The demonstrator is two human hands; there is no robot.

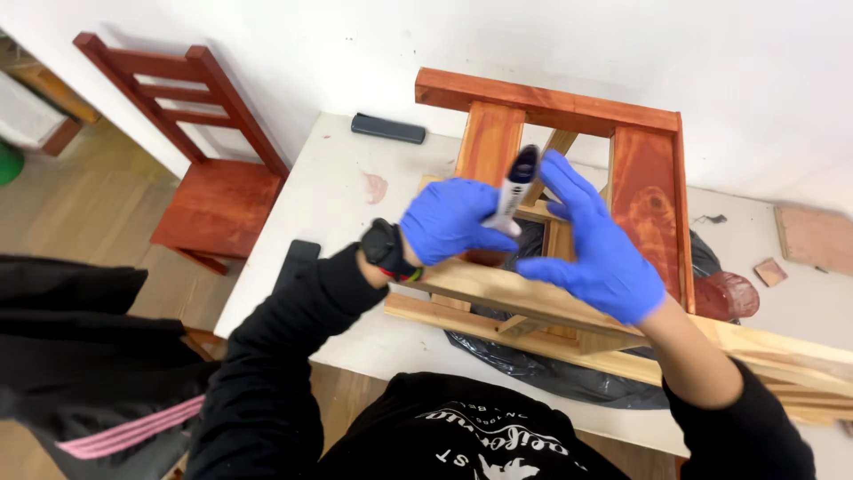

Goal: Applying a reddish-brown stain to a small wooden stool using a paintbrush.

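From my feed, the white bench [324, 191] fills most of the view, running from about 9 o'clock across to 3 o'clock. On it, at centre and toward 1 o'clock, lies a wooden chair frame [569, 111] on its side: the far rails and one broad panel are stained red-brown, while the near slats at 5 o'clock are bare pale wood. Under the frame a black plastic sheet [551, 373] is spread on the bench.

Off the bench at 10 o'clock, a finished red wooden chair [218, 200] stands upright on the wood floor.

Both hands wear blue gloves and hover above the frame at centre. My left hand [449, 218] has its grip closed around a small tube-shaped container [514, 191], white in the body with a dark top pointing toward 12 o'clock. A black wristwatch [385, 249] sits on that wrist. My right hand [591, 244] is just beside the container at 3 o'clock, fingers spread and the grip open; I cannot tell whether its fingertips touch the container.

Smaller things: a dark flat bar [388, 128] lies on the bench at 11 o'clock, a black phone-like slab [300, 253] at the bench's 9 o'clock edge, and a small red-stained wood scrap [769, 271] at 3 o'clock.
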